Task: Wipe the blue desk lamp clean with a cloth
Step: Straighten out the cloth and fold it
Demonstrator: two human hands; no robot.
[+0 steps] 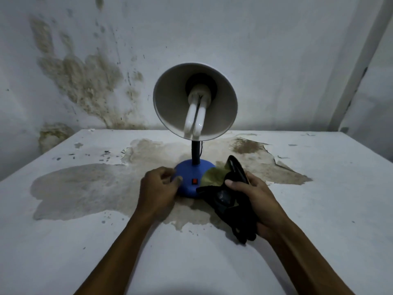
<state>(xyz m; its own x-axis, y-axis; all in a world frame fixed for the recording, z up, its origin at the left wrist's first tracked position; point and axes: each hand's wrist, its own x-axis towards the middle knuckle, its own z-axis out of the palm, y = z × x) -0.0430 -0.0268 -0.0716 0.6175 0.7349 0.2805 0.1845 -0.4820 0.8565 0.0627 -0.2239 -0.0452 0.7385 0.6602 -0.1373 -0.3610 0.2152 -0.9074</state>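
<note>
The desk lamp stands mid-table with a round blue base (190,171), a red switch (194,181) on its front, a black neck (195,152) and a shade (194,101) tilted toward me with a white bulb inside. My left hand (158,188) curls around the base's left edge, thumb on the blue plastic. My right hand (258,199) grips a bunched black cloth (230,206) with a yellow-green patch (214,175) that lies against the base's right side.
The white table (319,209) has large stained, peeling patches around the lamp. A stained wall (85,81) rises directly behind the table's far edge. A pale vertical post (361,60) stands at the right rear.
</note>
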